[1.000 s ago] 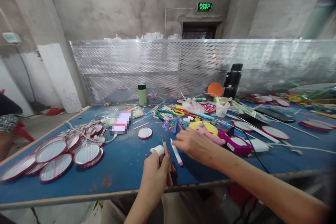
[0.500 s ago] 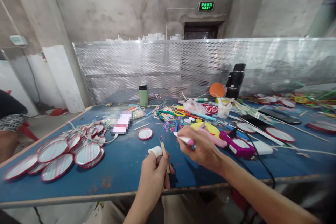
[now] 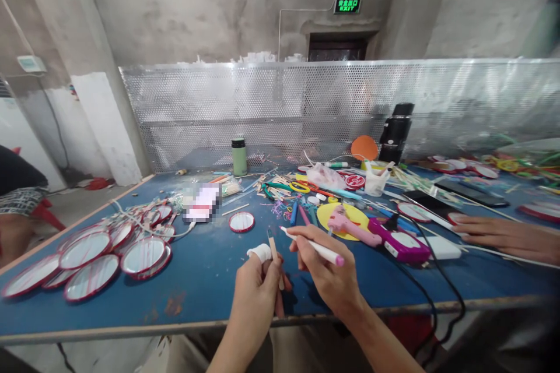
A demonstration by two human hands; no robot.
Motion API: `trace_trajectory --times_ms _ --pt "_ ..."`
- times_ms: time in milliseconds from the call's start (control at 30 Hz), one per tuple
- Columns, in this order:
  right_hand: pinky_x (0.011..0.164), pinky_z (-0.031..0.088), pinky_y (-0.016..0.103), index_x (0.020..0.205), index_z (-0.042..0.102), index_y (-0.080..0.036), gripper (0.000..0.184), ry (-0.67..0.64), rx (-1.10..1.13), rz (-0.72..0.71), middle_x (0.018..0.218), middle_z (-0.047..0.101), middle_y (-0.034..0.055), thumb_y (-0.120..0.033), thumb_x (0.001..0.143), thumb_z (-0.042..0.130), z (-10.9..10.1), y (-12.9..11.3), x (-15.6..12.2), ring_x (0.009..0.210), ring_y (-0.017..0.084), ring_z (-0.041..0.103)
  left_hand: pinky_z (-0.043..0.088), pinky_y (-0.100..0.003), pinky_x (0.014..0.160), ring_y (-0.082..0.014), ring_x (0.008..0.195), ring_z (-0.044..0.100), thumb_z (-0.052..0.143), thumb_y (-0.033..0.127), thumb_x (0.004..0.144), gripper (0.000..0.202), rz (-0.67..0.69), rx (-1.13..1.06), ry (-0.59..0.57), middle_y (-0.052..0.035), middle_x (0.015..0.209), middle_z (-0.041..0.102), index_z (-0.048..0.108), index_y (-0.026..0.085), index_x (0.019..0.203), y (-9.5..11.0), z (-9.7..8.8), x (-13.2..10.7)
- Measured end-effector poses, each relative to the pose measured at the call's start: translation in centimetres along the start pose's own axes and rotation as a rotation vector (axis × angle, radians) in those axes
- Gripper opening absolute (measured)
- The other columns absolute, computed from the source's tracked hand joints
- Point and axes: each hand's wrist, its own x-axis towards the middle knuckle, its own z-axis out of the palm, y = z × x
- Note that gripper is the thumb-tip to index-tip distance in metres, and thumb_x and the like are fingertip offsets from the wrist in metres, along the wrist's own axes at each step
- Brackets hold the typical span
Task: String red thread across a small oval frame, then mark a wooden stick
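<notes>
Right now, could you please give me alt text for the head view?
The left hand holds a wooden stick and the right hand a white pen over a blue table; red-rimmed discs are piled at left, and another person's hand shows at right.

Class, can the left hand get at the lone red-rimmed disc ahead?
Probably yes: the disc lies just ahead, with only blue tabletop between, though the left hand holds a wooden stick.

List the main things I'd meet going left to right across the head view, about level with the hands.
Pile of red-rimmed discs, phone, left hand holding a wooden stick, right hand holding a white marker, purple device, white block, another person's hand.
</notes>
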Motion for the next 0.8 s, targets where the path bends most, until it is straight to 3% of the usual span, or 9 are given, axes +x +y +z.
trace_trajectory --times_ms 133,267,567,800 --pt "0.047 0.045 0.018 0.093 0.070 -0.021 0.021 0.028 0.017 0.018 0.069 0.059 -0.0026 -0.030 0.100 0.053 0.0 -0.4 -0.2 0.052 0.007 0.053 0.030 -0.017 0.032 -0.0070 0.028 0.047 0.051 0.046 0.089 0.029 0.008 -0.010 0.015 0.0026 0.059 0.062 0.056 0.017 0.084 -0.3 0.0 0.1" --pt "0.045 0.046 0.019 0.092 0.069 -0.018 0.019 0.026 -0.039 0.023 0.066 0.062 -0.0016 -0.029 0.097 0.055 0.2 -0.4 -0.5 0.048 0.008 0.055 0.032 -0.017 0.032 -0.0075 0.030 0.048 0.053 0.046 0.090 0.030 0.006 -0.012 0.000 0.0028 0.060 0.061 0.056 0.017 0.083 -0.6 0.0 0.0" --pt "0.051 0.050 0.018 0.085 0.069 -0.019 0.015 0.103 -0.212 -0.160 0.067 0.066 -0.0019 -0.020 0.095 0.057 0.6 -0.8 -0.6 0.052 0.009 0.061 0.035 -0.017 0.033 -0.0078 0.033 0.051 0.054 0.052 0.092 0.036 0.016 -0.021 -0.043 0.0024 0.062 0.061 0.055 0.018 0.080 -1.2 0.1 0.1" --pt "0.050 0.049 0.018 0.083 0.068 -0.019 0.016 0.117 -0.256 -0.189 0.066 0.067 -0.0012 -0.018 0.094 0.056 0.5 -0.7 -0.7 0.053 0.010 0.062 0.031 -0.017 0.033 -0.0082 0.030 0.049 0.056 0.054 0.088 0.039 -0.010 0.008 -0.053 0.0039 0.054 0.056 0.053 0.019 0.073 -0.7 0.3 0.0"
